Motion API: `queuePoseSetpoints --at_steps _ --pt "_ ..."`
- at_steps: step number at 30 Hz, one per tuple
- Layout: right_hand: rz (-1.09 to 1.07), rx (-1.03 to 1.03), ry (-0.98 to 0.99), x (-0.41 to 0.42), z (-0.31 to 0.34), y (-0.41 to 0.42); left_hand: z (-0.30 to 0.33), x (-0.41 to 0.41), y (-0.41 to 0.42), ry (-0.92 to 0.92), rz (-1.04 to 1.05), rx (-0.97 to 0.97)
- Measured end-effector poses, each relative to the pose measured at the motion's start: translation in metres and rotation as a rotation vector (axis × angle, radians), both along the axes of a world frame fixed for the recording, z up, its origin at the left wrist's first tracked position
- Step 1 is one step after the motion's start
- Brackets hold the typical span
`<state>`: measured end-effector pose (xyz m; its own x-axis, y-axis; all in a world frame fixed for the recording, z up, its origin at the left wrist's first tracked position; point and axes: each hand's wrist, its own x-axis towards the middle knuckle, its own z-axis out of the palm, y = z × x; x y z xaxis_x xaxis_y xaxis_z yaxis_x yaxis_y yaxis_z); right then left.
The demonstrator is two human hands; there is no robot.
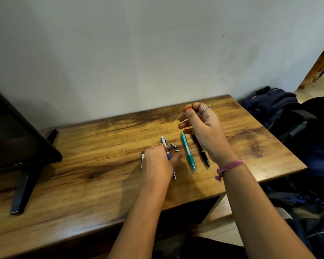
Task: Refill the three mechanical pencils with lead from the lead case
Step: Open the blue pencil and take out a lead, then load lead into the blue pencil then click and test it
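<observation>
My right hand (200, 124) is raised above the far part of the wooden table (82, 174), thumb and forefinger pinched on a thin stick of lead (176, 116) that slants down to the left from my fingertips; the other fingers are loosely curled. My left hand (157, 163) is down on the table, fingers curled around the white and blue pencil (165, 146), whose white end pokes out on the far side of my hand and whose metal tip shows on the near side. Just left of that hand a pale flat edge sticks out, probably the lead case (142, 160), though my hand hides most of it. Two small metal caps (174, 147) lie on the wood just right of the white and blue pencil. Right of them lies the teal pencil (187, 152), tip pointing near, and right again the black pencil (202, 155), its far end beneath my right hand. A dark monitor (17, 137) stands at the left. A blue backpack (273, 105) sits off the table's right edge.
</observation>
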<state>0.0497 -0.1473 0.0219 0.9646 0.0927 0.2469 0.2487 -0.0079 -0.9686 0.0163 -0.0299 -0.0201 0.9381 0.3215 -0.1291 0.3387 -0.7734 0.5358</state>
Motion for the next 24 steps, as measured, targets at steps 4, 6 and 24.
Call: queuePoseSetpoints --at_steps 4,6,24 --pt "-0.012 -0.010 -0.010 0.000 0.000 -0.002 -0.005 0.003 -0.006 0.106 -0.017 0.085" --pt "-0.014 -0.019 -0.010 0.000 0.001 -0.002 -0.006 0.004 -0.006 0.135 -0.025 0.085" --pt "-0.011 0.034 -0.036 -0.006 0.025 -0.001 0.017 -0.018 0.010 -0.690 -0.057 -0.193"
